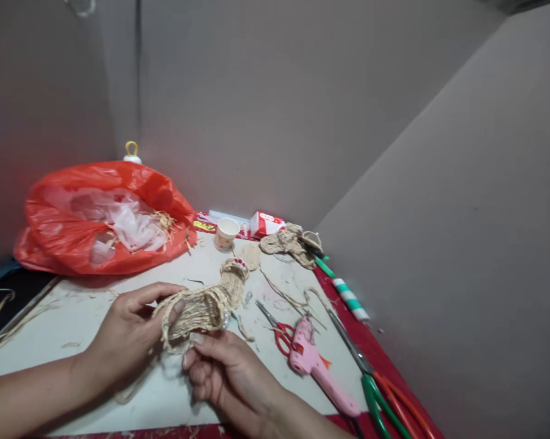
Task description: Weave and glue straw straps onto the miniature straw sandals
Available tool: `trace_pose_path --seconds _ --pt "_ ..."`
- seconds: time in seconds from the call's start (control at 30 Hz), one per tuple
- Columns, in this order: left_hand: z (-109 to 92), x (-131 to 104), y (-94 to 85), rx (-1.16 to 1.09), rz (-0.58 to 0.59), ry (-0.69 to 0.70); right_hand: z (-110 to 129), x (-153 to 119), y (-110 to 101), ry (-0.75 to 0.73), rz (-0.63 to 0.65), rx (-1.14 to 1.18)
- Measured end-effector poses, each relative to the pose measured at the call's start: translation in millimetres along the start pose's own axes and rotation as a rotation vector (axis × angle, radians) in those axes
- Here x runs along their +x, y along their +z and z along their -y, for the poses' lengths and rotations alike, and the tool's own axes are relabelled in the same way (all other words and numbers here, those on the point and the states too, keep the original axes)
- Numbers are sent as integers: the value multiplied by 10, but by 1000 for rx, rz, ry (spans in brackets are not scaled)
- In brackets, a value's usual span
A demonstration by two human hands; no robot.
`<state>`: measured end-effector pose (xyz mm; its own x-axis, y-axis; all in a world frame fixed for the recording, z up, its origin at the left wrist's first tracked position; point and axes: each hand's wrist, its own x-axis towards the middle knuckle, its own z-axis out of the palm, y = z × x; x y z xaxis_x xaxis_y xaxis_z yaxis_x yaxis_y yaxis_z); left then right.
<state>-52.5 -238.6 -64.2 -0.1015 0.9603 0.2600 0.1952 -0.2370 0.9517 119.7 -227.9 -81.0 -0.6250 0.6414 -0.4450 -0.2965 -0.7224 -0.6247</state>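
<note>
My left hand (pixel 131 329) is closed around the left end of a hollow woven straw piece (pixel 190 308), its thumb over the rim. This piece is held tilted above the white board, with white beads on its right edge. From below, my right hand (pixel 232 372) pinches at its lower rim with thumb and forefinger. Whether a loose strand is also between those fingers I cannot tell. Just behind is a second woven straw piece (pixel 233 286), edged with red and white beads. The two pieces overlap in view; I cannot tell whether they touch.
Right of my hands lie red-handled scissors (pixel 282 334), a pink glue gun (pixel 318 369) and large shears (pixel 364 366). A paper cup (pixel 227 233) and braided straw pieces (pixel 286 242) are at the back. A red plastic bag (pixel 103 177) fills the back left of the white board (pixel 96 411).
</note>
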Motion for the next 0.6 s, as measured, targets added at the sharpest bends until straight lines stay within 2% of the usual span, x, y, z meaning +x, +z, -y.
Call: trace_pose_path --seconds 0.1,0.17,0.2,0.3,0.37,0.4,0.5,0.6 --pt "70 19 -8 7 17 -12 71 -230 -120 97 29 -163" --pt "94 20 -4 11 36 -23 165 -482 -254 21 -68 -358" --pt "96 20 1 19 44 -33 227 -624 -346 -95 -179 -485" --pt "75 21 23 58 79 -93 415 -1025 -730 -495 -646 -1040" --pt "61 23 37 82 101 -134 483 -1209 -1028 -584 -865 -1425" --pt "61 22 42 91 109 -142 491 -1266 -1165 -579 -927 -1577" --pt "85 3 51 119 121 -121 457 -1311 -1446 -441 -873 -1825" --pt "108 -38 56 156 138 -60 434 -1258 -1549 -479 -767 -1895"
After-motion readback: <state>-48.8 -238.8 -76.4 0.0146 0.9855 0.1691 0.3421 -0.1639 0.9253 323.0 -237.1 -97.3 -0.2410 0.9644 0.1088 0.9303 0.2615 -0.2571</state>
